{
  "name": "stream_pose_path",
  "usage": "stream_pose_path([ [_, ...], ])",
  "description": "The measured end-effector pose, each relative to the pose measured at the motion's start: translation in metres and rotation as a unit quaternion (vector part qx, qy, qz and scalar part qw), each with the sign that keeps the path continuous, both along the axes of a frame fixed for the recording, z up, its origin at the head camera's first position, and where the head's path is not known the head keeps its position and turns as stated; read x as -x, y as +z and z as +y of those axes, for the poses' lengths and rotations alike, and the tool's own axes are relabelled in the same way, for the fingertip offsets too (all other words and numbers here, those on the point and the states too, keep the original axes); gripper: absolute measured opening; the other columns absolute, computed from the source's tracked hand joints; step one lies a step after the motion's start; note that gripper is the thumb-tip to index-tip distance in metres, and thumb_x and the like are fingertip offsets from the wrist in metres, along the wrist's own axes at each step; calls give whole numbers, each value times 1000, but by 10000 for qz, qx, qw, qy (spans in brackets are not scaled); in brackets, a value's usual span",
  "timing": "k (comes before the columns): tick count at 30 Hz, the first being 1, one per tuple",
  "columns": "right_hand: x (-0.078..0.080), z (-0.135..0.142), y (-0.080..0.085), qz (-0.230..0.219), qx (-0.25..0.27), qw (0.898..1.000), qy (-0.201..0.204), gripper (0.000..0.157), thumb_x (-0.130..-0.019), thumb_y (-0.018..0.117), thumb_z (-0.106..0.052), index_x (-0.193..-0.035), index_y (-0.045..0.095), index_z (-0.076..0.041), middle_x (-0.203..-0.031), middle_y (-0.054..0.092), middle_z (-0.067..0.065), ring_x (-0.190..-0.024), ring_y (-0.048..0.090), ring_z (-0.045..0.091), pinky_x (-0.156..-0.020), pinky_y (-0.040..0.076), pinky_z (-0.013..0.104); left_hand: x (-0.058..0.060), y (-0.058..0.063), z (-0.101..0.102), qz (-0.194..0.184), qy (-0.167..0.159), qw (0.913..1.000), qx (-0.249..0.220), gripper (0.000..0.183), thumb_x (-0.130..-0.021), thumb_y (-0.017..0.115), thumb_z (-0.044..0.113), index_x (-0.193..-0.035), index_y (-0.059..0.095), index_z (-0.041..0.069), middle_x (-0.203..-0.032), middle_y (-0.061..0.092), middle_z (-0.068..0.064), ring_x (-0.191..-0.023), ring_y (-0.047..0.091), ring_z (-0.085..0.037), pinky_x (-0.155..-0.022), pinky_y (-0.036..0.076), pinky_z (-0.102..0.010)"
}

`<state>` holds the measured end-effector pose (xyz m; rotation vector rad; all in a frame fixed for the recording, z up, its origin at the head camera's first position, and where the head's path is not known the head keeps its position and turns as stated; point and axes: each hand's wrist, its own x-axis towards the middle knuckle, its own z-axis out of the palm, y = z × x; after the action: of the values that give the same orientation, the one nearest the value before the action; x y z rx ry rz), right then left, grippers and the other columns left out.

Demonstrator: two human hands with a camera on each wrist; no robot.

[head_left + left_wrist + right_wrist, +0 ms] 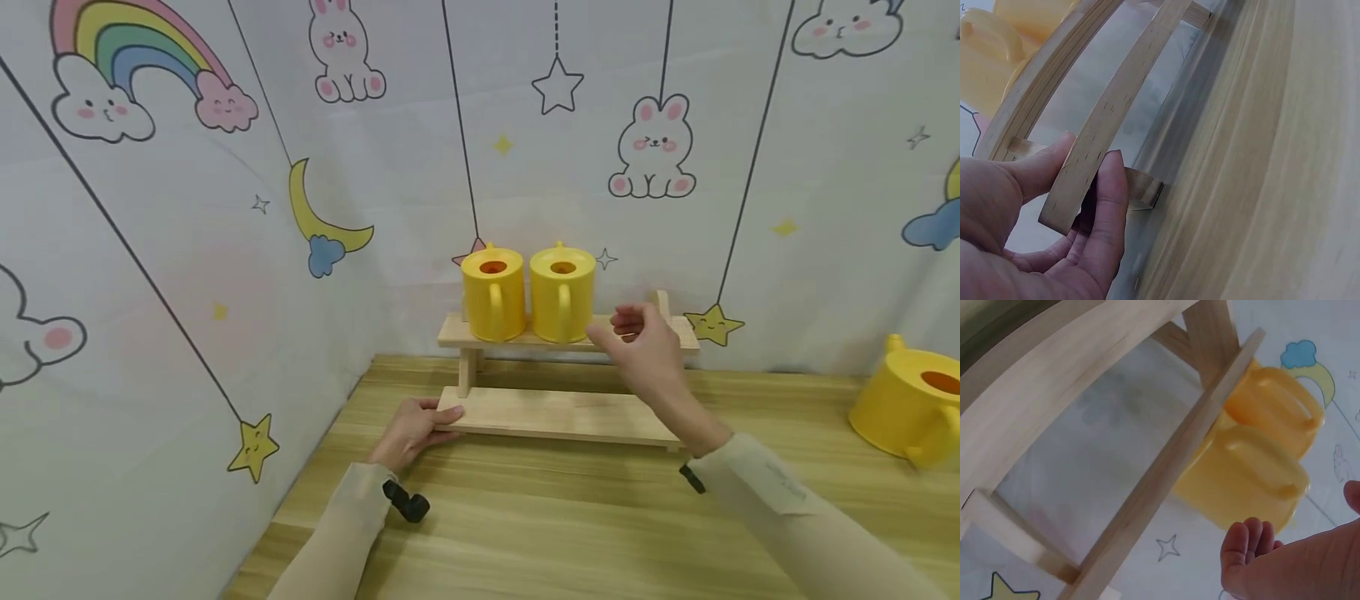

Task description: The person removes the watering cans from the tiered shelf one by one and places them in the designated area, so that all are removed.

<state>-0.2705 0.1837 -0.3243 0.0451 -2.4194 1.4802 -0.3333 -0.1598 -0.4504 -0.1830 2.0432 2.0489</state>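
A two-tier wooden shelf rack stands against the back wall, with an upper board (615,333) and a lower board (555,412). My left hand (411,432) pinches the left end of the lower board, thumb above and fingers beneath. In the left wrist view, that hand (1079,212) grips the board end (1091,150). Two yellow watering cans, a left one (480,308) and a right one (546,308), stand side by side on the upper board, handles facing me. Just right of them is my right hand (648,354), loosely curved and holding nothing.
Another yellow watering can (888,408) stands on the wood-grain table (525,517) at the far right. Behind the rack hangs a white wall cloth (420,167) printed with bunnies and stars. Another wall closes off the left side.
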Motion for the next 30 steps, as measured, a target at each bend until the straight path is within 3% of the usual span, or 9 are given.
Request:
stream_pose_path([
  [10,34,-34,0,-236,397,9982,388,66,-102,76,-39,-149,54,1,-142,63,20,-129,62,34,-112,58,44,5,0,2,-32,39,10000,-42,77,-101,77,1,-159,32,-21,-141,58,-36,-93,74,-17,-85,73,-31],
  [19,53,-52,-6,40,654,9977,177,40,-101,77,-34,-125,72,-2,-116,74,16,-99,66,24,-79,57,23,4,0,3,-85,41,9999,-61,73,-101,76,1,-158,36,-19,-137,62,-31,-94,75,-16,-83,72,-29],
  [24,59,-61,-6,132,1084,9939,131,28,-103,75,-27,-113,77,-1,-105,79,16,-95,73,31,-76,63,25,3,-1,2,-98,51,9999,-57,78,-101,76,1,-161,31,-19,-142,60,-34,-96,75,-17,-84,72,-29],
  [30,66,-71,-4,194,1559,9876,47,32,-106,68,-22,-110,78,8,-83,78,6,-87,80,32,-81,73,33,3,-2,2,-68,46,9999,-110,77,-101,76,1,-160,31,-21,-141,60,-34,-97,75,-17,-85,72,-29],
])
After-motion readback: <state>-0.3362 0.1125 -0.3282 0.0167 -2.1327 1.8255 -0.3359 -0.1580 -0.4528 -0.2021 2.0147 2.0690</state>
